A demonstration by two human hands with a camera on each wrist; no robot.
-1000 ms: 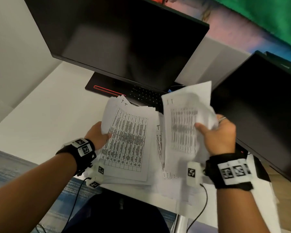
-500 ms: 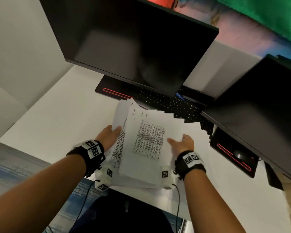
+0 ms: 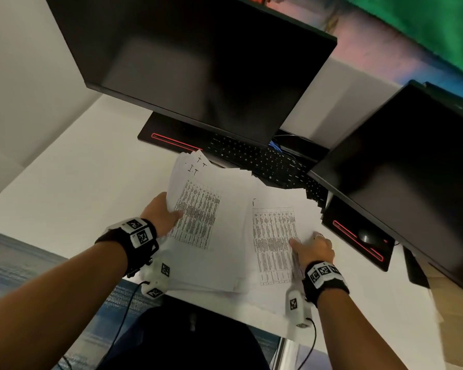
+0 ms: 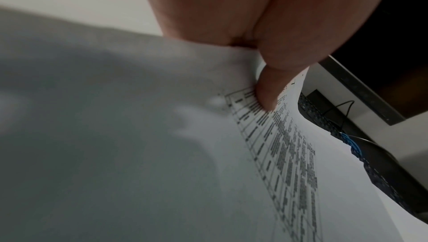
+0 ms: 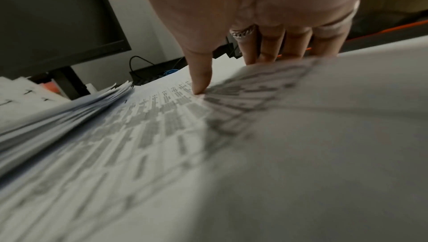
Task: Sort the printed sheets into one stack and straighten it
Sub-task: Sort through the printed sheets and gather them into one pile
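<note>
A loose stack of printed sheets [image 3: 198, 214] with tables lies fanned on the white desk [image 3: 72, 188]. My left hand [image 3: 162, 214] grips its left edge, thumb [image 4: 266, 92] on the top printed page [image 4: 289, 154], fingers hidden under the paper. To the right lies another printed sheet [image 3: 274, 244] over more paper. My right hand [image 3: 312, 248] pinches that sheet's right edge, thumb [image 5: 200, 81] pressed on the print [image 5: 150, 127] and fingers [image 5: 271, 48] reaching under the lifted edge. The stack's fanned edges [image 5: 57, 116] show at the left of the right wrist view.
Two dark monitors [image 3: 198, 68] [image 3: 406, 177] stand behind and to the right, with a black keyboard [image 3: 267, 161] just beyond the papers. A red-trimmed base with a mouse [image 3: 366, 236] sits right of my right hand. The desk's front edge runs under my wrists.
My right hand laid its raised sheet onto the stack, then moved right and now grips a sheet at the right. My left hand has kept hold of the stack's left edge.
</note>
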